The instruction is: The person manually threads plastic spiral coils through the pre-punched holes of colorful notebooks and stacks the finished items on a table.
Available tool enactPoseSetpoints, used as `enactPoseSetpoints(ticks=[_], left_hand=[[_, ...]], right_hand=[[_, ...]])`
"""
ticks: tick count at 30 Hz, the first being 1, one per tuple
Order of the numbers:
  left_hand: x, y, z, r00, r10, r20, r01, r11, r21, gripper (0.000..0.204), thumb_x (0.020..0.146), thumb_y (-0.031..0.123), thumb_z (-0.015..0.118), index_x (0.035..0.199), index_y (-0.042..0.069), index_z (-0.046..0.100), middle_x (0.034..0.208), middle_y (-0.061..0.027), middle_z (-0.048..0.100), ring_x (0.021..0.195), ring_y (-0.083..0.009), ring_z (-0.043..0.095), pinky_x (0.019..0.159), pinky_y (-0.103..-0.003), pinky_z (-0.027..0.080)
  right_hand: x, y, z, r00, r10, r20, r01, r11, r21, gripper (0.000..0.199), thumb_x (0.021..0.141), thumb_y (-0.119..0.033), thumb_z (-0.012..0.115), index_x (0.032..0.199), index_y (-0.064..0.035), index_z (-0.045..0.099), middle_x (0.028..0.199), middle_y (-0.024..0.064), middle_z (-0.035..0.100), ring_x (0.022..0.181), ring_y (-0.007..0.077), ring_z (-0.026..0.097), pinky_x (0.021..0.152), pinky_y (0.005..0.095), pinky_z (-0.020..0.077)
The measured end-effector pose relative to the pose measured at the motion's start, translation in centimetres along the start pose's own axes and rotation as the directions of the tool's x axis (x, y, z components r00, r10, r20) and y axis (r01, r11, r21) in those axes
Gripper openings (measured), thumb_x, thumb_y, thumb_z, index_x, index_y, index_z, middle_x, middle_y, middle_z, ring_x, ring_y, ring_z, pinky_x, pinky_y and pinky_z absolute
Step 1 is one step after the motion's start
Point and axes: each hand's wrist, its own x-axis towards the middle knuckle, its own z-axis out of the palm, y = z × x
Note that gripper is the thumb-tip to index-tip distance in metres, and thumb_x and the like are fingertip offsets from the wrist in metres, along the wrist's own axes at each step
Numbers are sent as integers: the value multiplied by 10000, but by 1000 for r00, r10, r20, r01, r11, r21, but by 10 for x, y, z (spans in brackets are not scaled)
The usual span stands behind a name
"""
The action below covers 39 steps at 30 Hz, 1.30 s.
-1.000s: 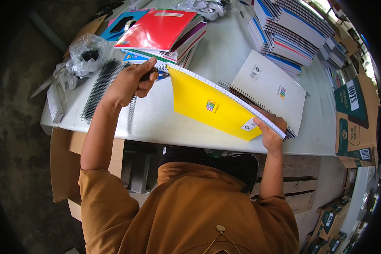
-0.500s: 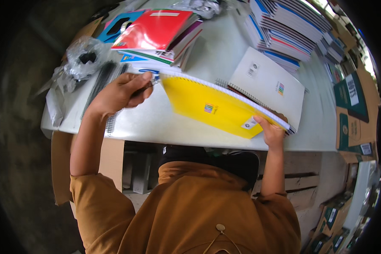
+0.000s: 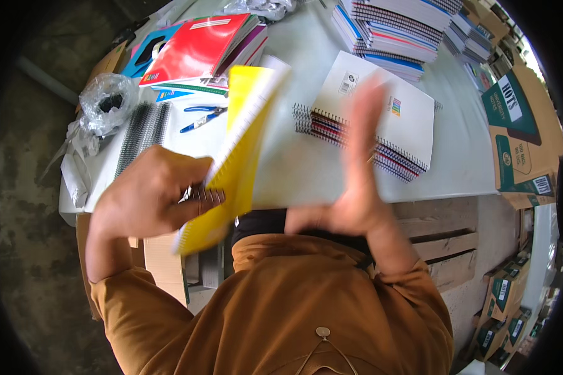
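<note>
Left hand (image 3: 147, 197) clenched around the spiral spine of a yellow notebook (image 3: 234, 156), fingers wrapped over the wire coil at its near end. The notebook is lifted off the table (image 3: 306, 181), held on edge and tilted, its far end reaching toward the red notebook stack. Its outline is blurred.

Right hand (image 3: 356, 181) open, palm flat, fingers stretched together and pointing to the far side; grasping nothing. It is smeared by motion and stands just right of the yellow notebook, apart from it, above the near edge of the table.

On the table beyond the right hand: a small pile of spiral notebooks (image 3: 372, 119), white cover on top, coils facing near-left. Far right, a tall stack of notebooks (image 3: 394, 28) with striped edges showing.

Far left: a red notebook (image 3: 194, 47) topping a mixed stack, a blue cover beside it. Near that, a blue pen (image 3: 200, 120) lies on the tabletop. Further left, loose black wire coils (image 3: 142, 131) lie side by side, and a crumpled clear plastic bag (image 3: 106, 100) sits at the left end of the table.

Right of the table, green-and-brown cardboard boxes (image 3: 519, 144). The person wears a brown shirt (image 3: 281, 306).
</note>
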Motion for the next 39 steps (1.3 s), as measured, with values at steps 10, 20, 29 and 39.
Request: enactPoseSetpoints(ticks=[10,20,29,39], left_hand=[[7,-45,5,881,-164,-443,260,951,166,273,687,84,744,921,2,631,801,-76,630,609,-159,551,577,-300,441],[46,-98,102,945,-324,-45,159,576,-802,296,835,111,648,1098,-3,577,1026,-48,644,938,-101,567,873,-275,438],[39,-102,65,749,-507,-426,75,704,-706,346,970,280,411,835,-13,536,742,-50,517,668,-134,477,657,-272,410],[36,-86,75,710,-228,-667,53,961,-271,309,939,272,493,852,-24,508,639,-91,488,585,-140,412,562,-271,392]], right_hand=[[-13,36,-34,926,375,-49,-303,814,496,141,744,-5,701,870,42,661,752,80,672,658,98,599,627,212,480],[-84,79,-48,878,475,-50,-340,696,632,336,741,22,653,1068,39,574,1036,108,624,929,150,580,853,282,433],[-76,78,-55,869,482,117,-489,793,364,280,778,27,658,1055,22,617,1017,95,638,904,154,585,832,268,448],[-81,72,-48,874,480,77,-467,787,404,318,784,27,641,1095,17,575,1073,79,605,968,153,563,875,288,430]])
